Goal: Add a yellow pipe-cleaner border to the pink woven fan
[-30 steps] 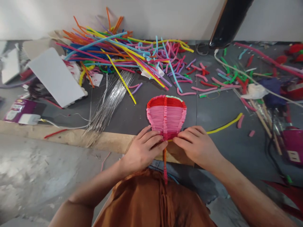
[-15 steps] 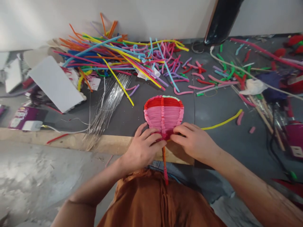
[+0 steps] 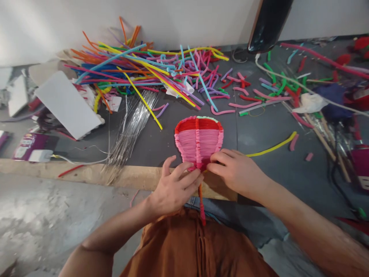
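Note:
A petal-shaped piece made of pipe cleaners (image 3: 209,139) lies at the near edge of the dark table, pink in the body with a red band at its top and a ridge down the middle. My left hand (image 3: 178,186) grips its narrow lower end, index finger raised and the others bent on it. At the lower right side, my right hand (image 3: 238,169) pinches the piece, and a yellow pipe cleaner (image 3: 273,148) runs out from behind this hand to the right. An orange and red stem (image 3: 201,204) hangs from the lower end toward my lap. My fingertips partly hide the lower end.
A heap of coloured pipe cleaners (image 3: 127,69) lies at the back. Thin metal wires (image 3: 135,123) spread to the left, near a white box (image 3: 69,105). Short cut pieces (image 3: 245,104) are scattered at the right. A black phone (image 3: 269,27) with a cable leans at the back.
My left hand has shifted slightly down, its index finger lifting off the piece's left edge. The right hand stays nearly in place.

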The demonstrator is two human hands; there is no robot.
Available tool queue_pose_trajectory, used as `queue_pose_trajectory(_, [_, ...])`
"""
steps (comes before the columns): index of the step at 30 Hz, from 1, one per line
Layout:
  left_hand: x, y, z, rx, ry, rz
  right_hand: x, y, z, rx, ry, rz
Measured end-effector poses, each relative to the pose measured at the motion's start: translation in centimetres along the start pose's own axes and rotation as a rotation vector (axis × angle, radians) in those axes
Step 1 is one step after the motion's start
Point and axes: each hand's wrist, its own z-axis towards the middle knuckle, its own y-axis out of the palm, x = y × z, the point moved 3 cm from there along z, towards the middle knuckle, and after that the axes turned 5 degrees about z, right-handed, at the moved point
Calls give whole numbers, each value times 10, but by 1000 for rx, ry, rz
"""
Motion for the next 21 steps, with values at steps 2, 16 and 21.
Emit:
queue_pose_trajectory(2, [0,2,-1,-17,2,7,3,0,0,-27,17,54])
queue_pose_trajectory(16, [-3,-3,24,68,-112,-86,23,-13,6,-89,-88,-10])
queue_pose_trajectory(21, [3,3,37,82,-214,-93,26,-10,3,-82,-73,13])
